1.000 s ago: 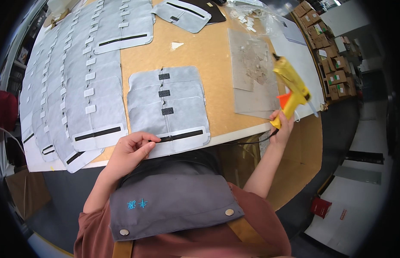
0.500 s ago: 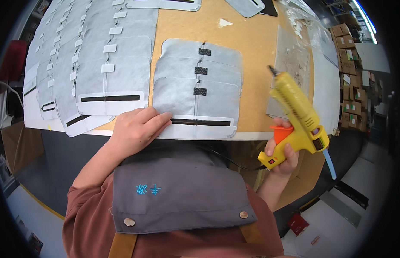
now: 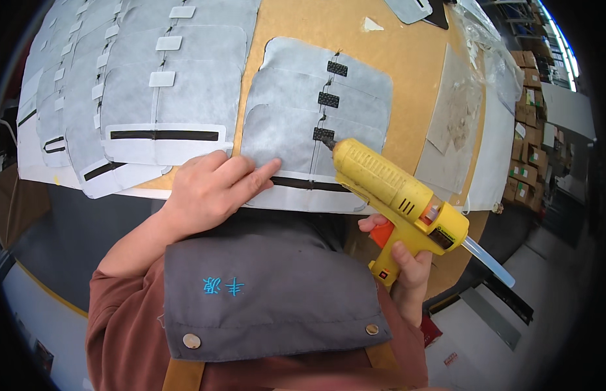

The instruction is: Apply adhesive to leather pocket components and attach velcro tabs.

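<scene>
My right hand grips the handle of a yellow glue gun with an orange trigger. The gun's nozzle points at a small black patch on a grey fabric piece lying at the table's near edge. My left hand lies flat on the lower left of that piece, fingers stretched toward its black strip. Two more black patches sit higher along the same seam.
Several overlapping grey fabric pieces with white tabs and black strips cover the left of the brown table. A clear plastic sheet lies at the right. Cardboard boxes stand on shelves beyond the table's right edge.
My right hand has brought the glue gun from the table's right side to the grey piece, nozzle now at the lowest black patch. My left hand has slid onto the piece's lower edge.
</scene>
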Available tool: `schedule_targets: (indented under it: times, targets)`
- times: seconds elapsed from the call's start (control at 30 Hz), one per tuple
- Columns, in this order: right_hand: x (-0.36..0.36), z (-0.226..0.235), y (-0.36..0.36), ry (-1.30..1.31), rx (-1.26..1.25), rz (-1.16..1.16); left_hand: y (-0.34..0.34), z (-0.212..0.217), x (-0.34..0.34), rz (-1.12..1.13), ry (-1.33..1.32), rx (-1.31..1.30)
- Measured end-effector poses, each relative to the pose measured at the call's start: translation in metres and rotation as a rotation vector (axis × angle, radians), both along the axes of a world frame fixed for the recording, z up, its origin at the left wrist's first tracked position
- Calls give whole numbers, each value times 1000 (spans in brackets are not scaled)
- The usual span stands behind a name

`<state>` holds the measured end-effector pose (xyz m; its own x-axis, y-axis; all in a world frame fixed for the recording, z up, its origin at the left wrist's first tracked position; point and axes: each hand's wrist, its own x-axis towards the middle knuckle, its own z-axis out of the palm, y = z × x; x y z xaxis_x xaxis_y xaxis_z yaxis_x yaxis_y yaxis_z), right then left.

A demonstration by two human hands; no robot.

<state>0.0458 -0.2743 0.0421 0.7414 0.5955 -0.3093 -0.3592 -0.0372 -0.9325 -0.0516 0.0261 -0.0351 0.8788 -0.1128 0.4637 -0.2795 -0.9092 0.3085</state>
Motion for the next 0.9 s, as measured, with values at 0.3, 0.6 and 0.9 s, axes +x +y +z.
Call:
schedule_targets:
  times: [0.3, 0.6, 0.9]
  targets:
    - [5, -4, 0, 18, -39, 44, 0, -3, 0, 23, 64, 29]
    - [5, -5, 1, 26, -78, 55, 0, -4, 1, 30, 62, 14]
    - [2, -6, 4, 48, -65, 15, 0, -4, 1, 21, 69, 26]
